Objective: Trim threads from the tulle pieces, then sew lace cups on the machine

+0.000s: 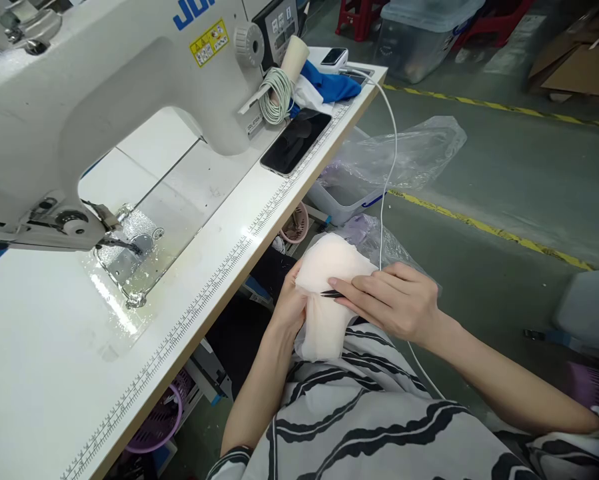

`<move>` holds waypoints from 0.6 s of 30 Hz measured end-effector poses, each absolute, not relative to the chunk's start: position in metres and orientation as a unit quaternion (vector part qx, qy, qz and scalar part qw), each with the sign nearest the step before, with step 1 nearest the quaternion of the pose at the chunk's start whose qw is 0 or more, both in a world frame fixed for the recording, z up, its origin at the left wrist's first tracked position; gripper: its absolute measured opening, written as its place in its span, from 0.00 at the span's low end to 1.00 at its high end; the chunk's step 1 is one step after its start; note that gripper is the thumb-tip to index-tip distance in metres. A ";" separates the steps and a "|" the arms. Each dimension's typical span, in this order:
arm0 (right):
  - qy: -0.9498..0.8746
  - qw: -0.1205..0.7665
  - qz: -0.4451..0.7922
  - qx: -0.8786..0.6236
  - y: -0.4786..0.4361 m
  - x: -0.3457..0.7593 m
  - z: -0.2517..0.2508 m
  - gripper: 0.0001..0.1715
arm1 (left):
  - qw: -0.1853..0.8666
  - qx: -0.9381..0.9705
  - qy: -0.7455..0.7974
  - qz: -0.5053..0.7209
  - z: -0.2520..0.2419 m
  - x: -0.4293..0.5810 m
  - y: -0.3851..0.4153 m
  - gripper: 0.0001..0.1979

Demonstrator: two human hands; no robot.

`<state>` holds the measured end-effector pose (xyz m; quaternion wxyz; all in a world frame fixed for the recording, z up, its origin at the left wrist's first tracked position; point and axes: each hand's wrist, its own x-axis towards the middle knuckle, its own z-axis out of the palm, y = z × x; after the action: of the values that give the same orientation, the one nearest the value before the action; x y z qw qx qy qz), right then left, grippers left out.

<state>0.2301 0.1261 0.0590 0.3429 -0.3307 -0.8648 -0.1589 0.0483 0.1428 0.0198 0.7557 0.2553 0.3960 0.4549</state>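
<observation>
Over my lap, my left hand (292, 303) grips the left edge of a pale cream, padded fabric piece (334, 257) with a rounded upper part and sheer edges. Its fingers are partly hidden behind the fabric. My right hand (404, 300) is closed around a small black pointed tool (332, 293), tweezers or thread snips; most of it is covered by the fingers. The two dark tips lie against the fold at the middle of the piece, and the right fingertips rest close to the fabric.
The sewing machine (124, 73) stands on a white table (39, 347) with a ruler strip along its edge. A phone (296, 140), cord bundle (276, 97) and blue cloth (332, 83) lie there. A white cable (392, 147) hangs beside my hands. Below are a plastic-lined bin (336, 197) and purple basket (154, 427).
</observation>
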 end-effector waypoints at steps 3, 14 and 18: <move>-0.867 0.341 -0.163 -0.326 0.126 0.231 0.060 0.19 | 0.753 0.258 0.399 0.456 0.021 0.048 0.143 0.24; -0.861 0.372 -0.121 -0.326 0.124 0.232 0.055 0.16 | 0.755 0.254 0.404 0.450 0.023 0.050 0.145 0.24; -0.778 0.462 0.009 -0.425 0.131 0.240 0.056 0.16 | 0.745 0.231 0.433 0.451 0.019 0.042 0.142 0.24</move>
<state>0.2404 0.1308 0.0564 0.4625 -0.4253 -0.7779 0.0089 0.0419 0.1415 0.0187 0.7451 0.2313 0.4331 0.4514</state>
